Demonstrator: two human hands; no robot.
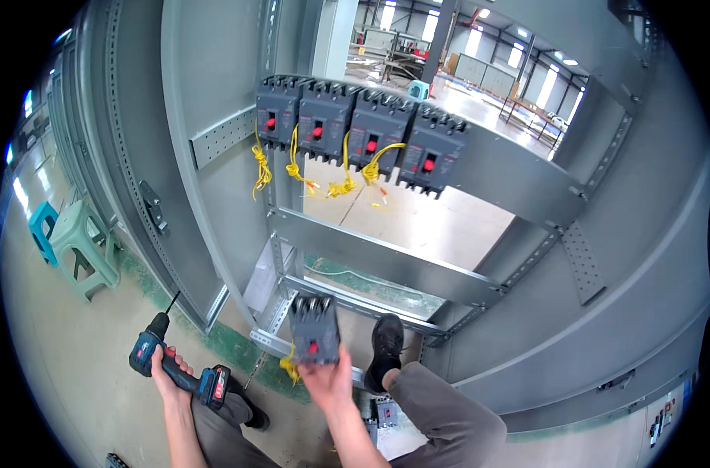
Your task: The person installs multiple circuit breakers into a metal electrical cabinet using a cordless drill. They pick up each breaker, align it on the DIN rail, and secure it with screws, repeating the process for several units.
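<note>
My left hand (172,373) grips one drill (147,349), my right hand (330,382) one breaker (313,329) near the lower left corner of the cabinet frame (386,253); four mounted breakers (374,125) line its upper crossbar (518,175).

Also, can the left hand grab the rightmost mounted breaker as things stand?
Probably not: the left hand is wrapped around a cordless drill, leaving no free grip, though the front of that breaker looks largely uncovered.

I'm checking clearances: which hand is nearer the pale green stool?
Left. In the picture, the left hand, holding the drill, is below and right of the stool; the right hand, holding a breaker, is farther right.
</note>
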